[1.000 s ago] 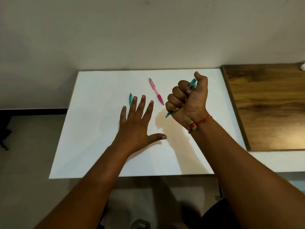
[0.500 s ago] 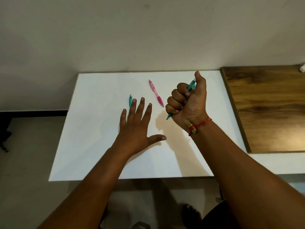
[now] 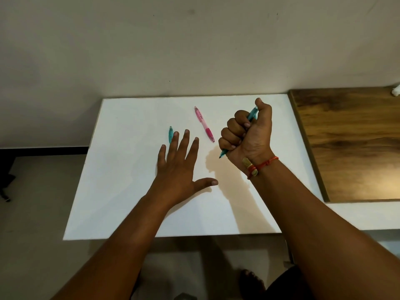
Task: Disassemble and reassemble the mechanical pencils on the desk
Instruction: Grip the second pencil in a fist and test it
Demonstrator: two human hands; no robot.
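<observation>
Head view: teal mechanical pencil [image 3: 252, 113] fisted in right hand [image 3: 244, 135]

Held barrel slanted, tip low and left toward the left hand [image 3: 175, 169], cap end by the thumb. Rested left hand flat on the tabletop [image 3: 129, 191], fingers spread, holding nothing, fingertips at a teal pencil part [image 3: 170, 135]; contact uncertain. Noted pink mechanical pencil [image 3: 204, 124] lying between the hands, grip end nearest the right knuckles. Judged held tip within easy reach of the left hand.

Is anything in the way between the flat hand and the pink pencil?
No, nothing visible. Only bare white desk lies between the left hand and the pink pencil. The small teal piece sits at the fingers' other side.
</observation>
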